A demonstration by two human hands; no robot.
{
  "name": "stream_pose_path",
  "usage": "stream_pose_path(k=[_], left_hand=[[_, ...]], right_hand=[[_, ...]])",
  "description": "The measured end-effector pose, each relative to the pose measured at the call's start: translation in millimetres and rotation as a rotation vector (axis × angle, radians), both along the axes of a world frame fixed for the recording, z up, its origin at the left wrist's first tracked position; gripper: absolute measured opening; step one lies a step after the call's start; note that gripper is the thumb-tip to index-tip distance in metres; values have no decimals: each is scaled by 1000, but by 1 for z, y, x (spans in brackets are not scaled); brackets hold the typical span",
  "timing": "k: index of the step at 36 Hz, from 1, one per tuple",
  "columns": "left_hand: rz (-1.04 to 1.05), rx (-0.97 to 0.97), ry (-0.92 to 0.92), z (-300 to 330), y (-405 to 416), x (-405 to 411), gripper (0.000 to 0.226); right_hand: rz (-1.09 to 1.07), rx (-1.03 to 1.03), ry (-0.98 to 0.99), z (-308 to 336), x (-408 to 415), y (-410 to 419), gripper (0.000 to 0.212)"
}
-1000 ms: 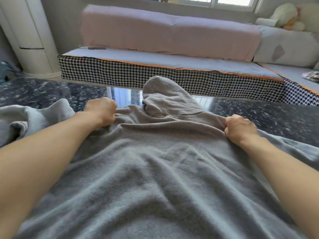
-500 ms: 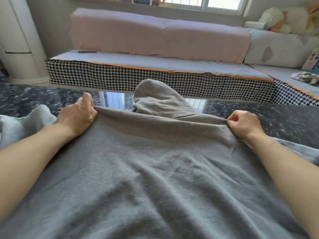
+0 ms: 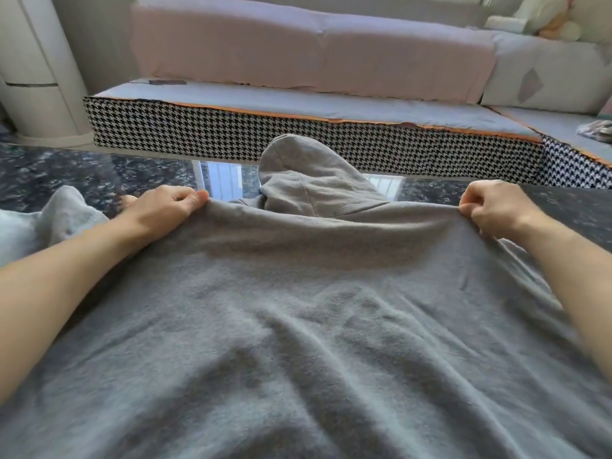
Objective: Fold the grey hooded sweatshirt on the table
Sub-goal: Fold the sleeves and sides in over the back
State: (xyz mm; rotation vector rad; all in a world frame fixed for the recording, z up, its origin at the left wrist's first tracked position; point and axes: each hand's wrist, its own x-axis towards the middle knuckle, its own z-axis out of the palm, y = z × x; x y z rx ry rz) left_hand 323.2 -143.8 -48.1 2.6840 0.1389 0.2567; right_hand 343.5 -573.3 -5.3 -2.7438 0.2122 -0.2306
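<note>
So the grey hooded sweatshirt (image 3: 304, 326) is spread across the dark speckled table (image 3: 82, 170), body running from the near edge of the view out toward the far side, still pretty wrinkled in the middle. Both hands are on it, 1 at each shoulder and well apart from each other. The left hand (image 3: 162, 210) has its thumb and fingertips closed on the fabric at the left shoulder edge, palm lying on the cloth. The right hand (image 3: 493, 207) is curled into a loose fist, pinching the right shoulder edge. The stretch of fabric between the 2 hands looks pulled fairly straight. The hood (image 3: 308, 180) sits just past that line, between the hands, poking up a bit and pointing away toward the houndstooth-edged sofa (image 3: 298, 140). 1 sleeve (image 3: 63, 213) is bunched up just left of the left forearm. The other sleeve I can't really make out.
</note>
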Motion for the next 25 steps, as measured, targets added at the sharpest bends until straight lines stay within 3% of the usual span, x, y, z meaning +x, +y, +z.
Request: stream_pose_path(k=[4,7,9,12,15,17,19,22,24,25], left_hand=[[48,-195,-75,10,10,7,37],[141,143,-101,1,13,5,20],[215,393,-98,-11,8,3,21],[308,562,-92,-12,-3,3,18],[148,671,-285,-7,-15,3,29],[-66,596,-418,0,-41,-9,19],[-262,434,-465,2,-78,-29,14],[-387,305,-187,-9,-133,-57,54],[-383,354,27,-23,-141,-58,58],[-369,364,109,-27,-137,-53,56]], right_hand=[[-215,57,-176,-9,5,7,11],[-282,20,-190,-31,1,12,13],[-257,-8,-196,-45,-1,18,15],[-219,-50,-206,-53,-3,24,20],[-182,-130,-67,-48,-4,27,24],[-183,-161,18,-41,-10,39,29],[-121,-223,-48,-39,-28,64,31],[343,-221,-280,-52,-71,118,51],[614,-250,-104,-64,-93,143,75],[618,-297,31,-66,-95,143,77]])
